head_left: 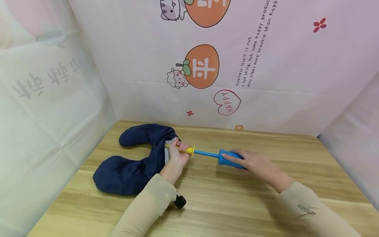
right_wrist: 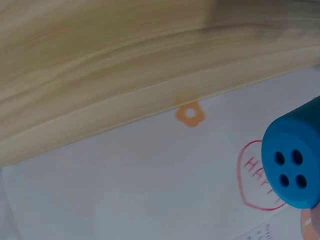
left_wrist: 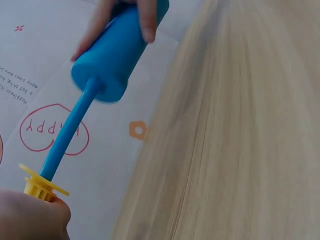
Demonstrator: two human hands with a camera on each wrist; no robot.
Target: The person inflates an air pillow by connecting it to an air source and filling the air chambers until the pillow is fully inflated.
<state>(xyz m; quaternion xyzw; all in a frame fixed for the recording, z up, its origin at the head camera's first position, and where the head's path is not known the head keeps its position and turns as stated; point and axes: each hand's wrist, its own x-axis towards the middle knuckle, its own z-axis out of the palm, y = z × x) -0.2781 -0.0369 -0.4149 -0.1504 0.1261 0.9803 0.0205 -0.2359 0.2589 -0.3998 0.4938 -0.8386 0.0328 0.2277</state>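
At the left of the worktop (head_left: 225,204), toward its far edge, a navy U-shaped neck pillow (head_left: 116,174) was laid flat, its two lobes pointed left. At its right side, pale, silvery lining (head_left: 171,141) was exposed through a gap in the cover. Against that gap, the yellow nozzle (head_left: 188,150) of a hand pump was held by the left grip (head_left: 179,157), its fingers and thumb clamped around it. Whether the tip was seated in a valve could not be told, the contact being largely hidden; a firm seating seemed the first thing to be ensured, since air could easily be lost there.

Farther right, a length of blue rod (head_left: 207,153) was bared between the yellow flange and the blue pump barrel (head_left: 227,158). The barrel was clamped in the right grip (head_left: 257,165), fingers on both sides of it. For good strokes, the nozzle was best kept braced by the left grip while the barrel was worked straight along the rod; with any sideways lean, the thin rod might be bent or the tip pulled loose. Four holes (right_wrist: 289,169) were seen in the barrel's end face; it appeared wise for these to be left uncovered by the palm.
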